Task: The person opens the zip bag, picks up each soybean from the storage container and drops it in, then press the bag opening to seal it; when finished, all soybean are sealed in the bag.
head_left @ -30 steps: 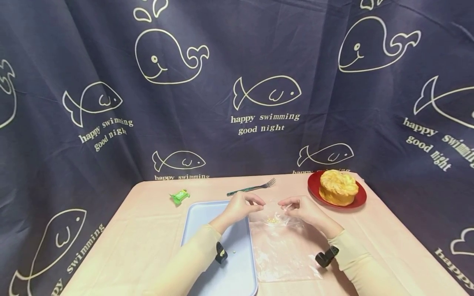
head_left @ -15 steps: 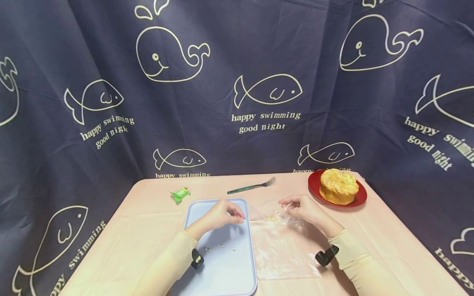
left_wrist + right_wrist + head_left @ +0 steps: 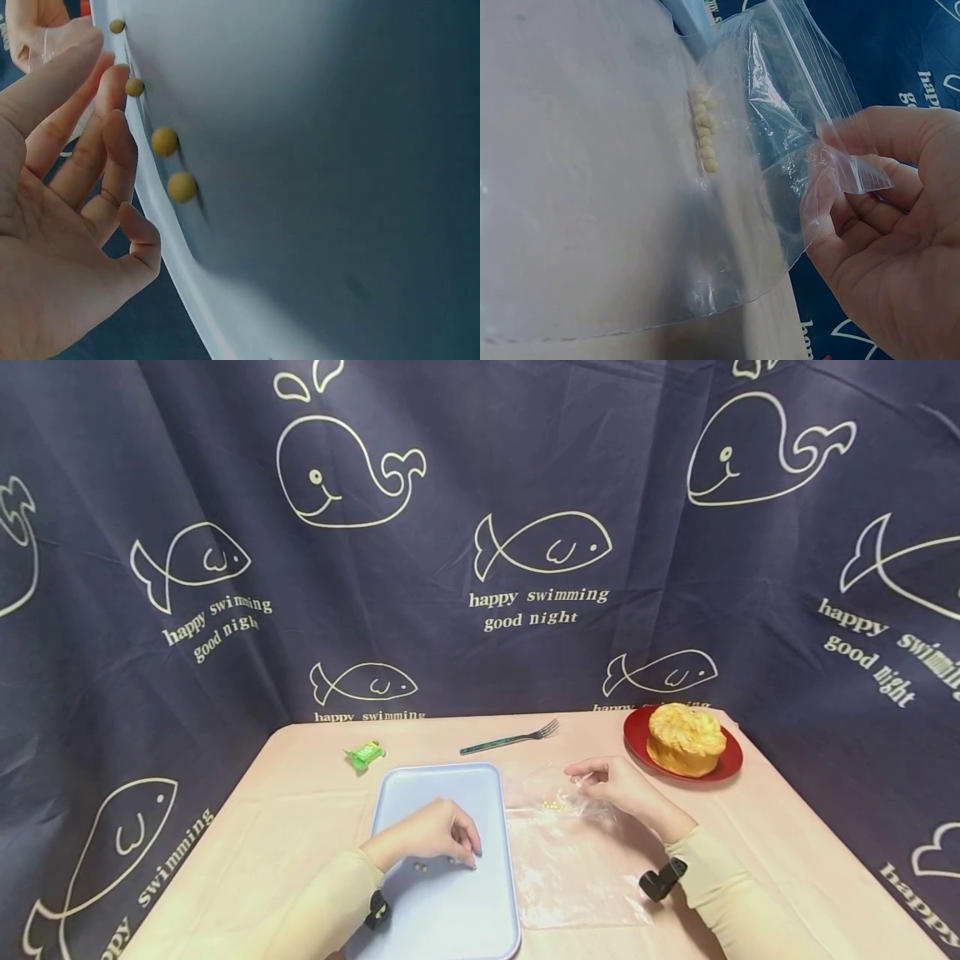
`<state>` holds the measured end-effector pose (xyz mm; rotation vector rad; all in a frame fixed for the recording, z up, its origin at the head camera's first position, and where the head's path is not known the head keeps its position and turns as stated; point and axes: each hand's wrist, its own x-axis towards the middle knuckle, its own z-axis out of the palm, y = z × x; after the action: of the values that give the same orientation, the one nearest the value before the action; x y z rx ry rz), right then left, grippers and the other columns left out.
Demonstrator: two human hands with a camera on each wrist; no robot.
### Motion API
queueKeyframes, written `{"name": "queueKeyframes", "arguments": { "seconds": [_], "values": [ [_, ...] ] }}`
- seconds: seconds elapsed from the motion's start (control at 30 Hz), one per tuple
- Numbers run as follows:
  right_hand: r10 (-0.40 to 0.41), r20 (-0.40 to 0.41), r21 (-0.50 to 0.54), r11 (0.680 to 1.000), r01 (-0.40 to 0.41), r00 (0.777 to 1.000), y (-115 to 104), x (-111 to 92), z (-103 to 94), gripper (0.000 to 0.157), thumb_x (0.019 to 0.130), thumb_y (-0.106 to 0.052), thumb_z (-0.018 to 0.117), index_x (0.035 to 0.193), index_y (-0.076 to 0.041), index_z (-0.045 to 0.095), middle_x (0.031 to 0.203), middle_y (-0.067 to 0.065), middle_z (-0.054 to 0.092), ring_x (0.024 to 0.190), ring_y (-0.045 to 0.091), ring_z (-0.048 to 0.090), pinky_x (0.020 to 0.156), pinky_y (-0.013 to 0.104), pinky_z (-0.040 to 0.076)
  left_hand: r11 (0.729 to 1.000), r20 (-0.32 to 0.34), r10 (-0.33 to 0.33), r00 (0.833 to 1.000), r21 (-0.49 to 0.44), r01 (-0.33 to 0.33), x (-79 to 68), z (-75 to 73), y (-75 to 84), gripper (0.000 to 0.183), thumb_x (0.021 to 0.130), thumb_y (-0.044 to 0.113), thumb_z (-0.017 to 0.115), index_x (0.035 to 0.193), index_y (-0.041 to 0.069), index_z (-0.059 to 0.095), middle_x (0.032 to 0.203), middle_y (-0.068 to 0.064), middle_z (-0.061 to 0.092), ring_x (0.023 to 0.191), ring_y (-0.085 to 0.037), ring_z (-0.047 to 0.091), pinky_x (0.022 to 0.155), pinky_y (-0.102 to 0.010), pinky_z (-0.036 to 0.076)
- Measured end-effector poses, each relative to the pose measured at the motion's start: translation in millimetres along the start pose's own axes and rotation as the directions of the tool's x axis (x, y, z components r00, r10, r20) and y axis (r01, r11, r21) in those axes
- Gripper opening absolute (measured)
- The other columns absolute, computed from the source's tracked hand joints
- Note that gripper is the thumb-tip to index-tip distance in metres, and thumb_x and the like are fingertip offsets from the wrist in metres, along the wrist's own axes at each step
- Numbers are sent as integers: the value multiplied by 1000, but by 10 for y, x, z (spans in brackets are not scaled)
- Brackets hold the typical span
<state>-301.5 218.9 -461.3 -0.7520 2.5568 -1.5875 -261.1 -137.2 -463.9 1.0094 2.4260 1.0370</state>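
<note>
Reaching low over the blue tray (image 3: pixel 480 914), the left hand (image 3: pixel 435 831) has its fingers softly bent, with no ball held in them. Four small tan balls (image 3: pixel 165 141) lie on the tray, spaced out in a line, with two of them close together. The left fingertips are right by the ball at the far end of the line, but I can't tell if they touch it.

The right hand (image 3: pixel 615 781) pinches the edge of a clear bag (image 3: pixel 577 877) between its thumb and fingers, up near the zip lines. That corner is lifted, and the rest of the bag lies flat on the pink table (image 3: pixel 247 843), just to the right of the tray. More pale balls (image 3: pixel 704 129) sit bunched in a short row in the bag, near the right hand.

At the back, a fork (image 3: pixel 510 741) lies with its points to the right. A green pack (image 3: pixel 366 755) is left of the fork. Far over on the right, round bread (image 3: pixel 684 742) sits on a red plate (image 3: pixel 633 739). Each sleeve has a black camera (image 3: pixel 663 880) on it.
</note>
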Motion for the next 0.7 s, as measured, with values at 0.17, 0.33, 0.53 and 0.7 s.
{"name": "queueKeyframes", "arguments": {
  "seconds": [0.17,0.33,0.53,0.7],
  "values": [
    [-3,3,13,1000,3,1000,-10,5,-6,34,84,10,66,118,14,67,105,28,70,78,14,62,63,20,50,998,7,-9,1000,57,8,23,36,30,12,78,4,87,79,11,77,65,13,66,58,0,58,57,-18,48],
    [5,7,20,1000,-6,1000,5,3,-9,33,85,11,65,118,15,66,104,28,70,78,15,62,63,20,49,995,10,-19,1000,96,18,52,72,38,14,78,5,87,75,13,77,65,15,66,58,1,58,59,-18,50],
    [-5,4,20,1000,5,1000,19,-4,-15,33,86,11,65,118,16,66,105,29,70,80,17,63,63,20,49,992,-17,-20,1000,124,22,74,82,50,15,79,4,86,75,15,77,65,18,66,58,2,59,60,-19,51],
    [-7,1,20,1000,7,1000,-2,-12,-19,33,85,11,66,118,16,66,104,28,70,80,16,63,63,20,50,990,-129,13,992,143,5,149,28,60,14,79,3,83,76,15,76,69,18,67,64,2,60,65,-20,51]
  ]
}}
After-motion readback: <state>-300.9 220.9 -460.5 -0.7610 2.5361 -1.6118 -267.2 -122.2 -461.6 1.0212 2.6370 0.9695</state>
